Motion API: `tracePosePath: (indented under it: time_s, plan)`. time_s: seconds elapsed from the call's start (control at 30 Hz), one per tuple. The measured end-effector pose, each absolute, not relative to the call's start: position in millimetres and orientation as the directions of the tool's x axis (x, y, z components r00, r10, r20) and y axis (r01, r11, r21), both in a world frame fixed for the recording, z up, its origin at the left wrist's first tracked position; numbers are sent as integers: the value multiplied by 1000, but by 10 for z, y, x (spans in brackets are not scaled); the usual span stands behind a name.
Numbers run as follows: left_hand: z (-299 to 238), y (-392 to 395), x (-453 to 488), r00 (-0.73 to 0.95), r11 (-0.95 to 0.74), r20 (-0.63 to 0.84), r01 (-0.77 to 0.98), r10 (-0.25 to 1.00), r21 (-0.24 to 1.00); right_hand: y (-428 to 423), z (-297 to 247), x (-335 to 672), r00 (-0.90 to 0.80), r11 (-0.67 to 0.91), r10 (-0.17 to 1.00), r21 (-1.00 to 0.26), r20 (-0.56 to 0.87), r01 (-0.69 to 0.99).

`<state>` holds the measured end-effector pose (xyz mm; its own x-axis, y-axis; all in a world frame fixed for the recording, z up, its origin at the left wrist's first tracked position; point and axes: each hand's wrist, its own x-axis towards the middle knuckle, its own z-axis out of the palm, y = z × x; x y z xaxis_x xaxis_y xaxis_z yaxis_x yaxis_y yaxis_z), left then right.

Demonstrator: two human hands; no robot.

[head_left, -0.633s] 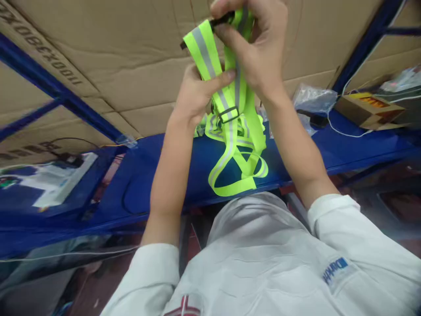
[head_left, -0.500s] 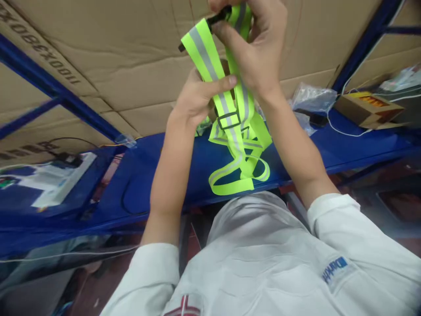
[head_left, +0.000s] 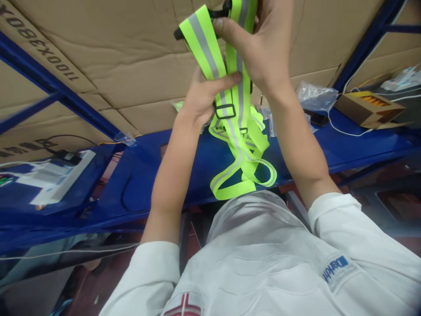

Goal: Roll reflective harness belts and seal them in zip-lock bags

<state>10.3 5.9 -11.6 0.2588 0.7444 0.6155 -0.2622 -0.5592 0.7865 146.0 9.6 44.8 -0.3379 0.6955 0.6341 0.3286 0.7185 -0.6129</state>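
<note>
Yellow-green strap with grey stripe: upper part lifted above blue bench, lower loops near front edge of bench. Left hand closed on strap, thumb laid across front, other fingers mostly hidden behind. Right hand higher, gripping strap near top, thumb against black plastic piece; rest of fingers not clear to see. Black buckle on strap, just below left thumb. Toward back edge, right side: small carton, clear plastic bag beside it.
</note>
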Motion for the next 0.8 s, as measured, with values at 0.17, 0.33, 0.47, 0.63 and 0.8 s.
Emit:
tracePosePath:
  time_s: [0.17, 0.33, 0.47, 0.63, 0.8]
  plan:
    - [-97, -13, 68, 311, -508, 546, -202, 778, 838, 28, 529, 1601, -303, 734, 666, -526, 682, 430]
    - [-122, -93, 56, 545, -406, 444, -197, 711, 892, -232, 497, 1821, -332, 859, 411, -238, 849, 453]
    - [-153, -106, 20, 672, -345, 343, -137, 656, 928, -273, 504, 1937, -412, 839, 499, -306, 763, 450]
    - [-145, -142, -18, 672, -416, 297, 17, 678, 909, -325, 589, 1957, -403, 662, 731, -429, 551, 614]
    - [-121, -181, 20, 681, -404, 281, 25, 677, 914, -282, 584, 1910, -307, 639, 765, -607, 567, 472]
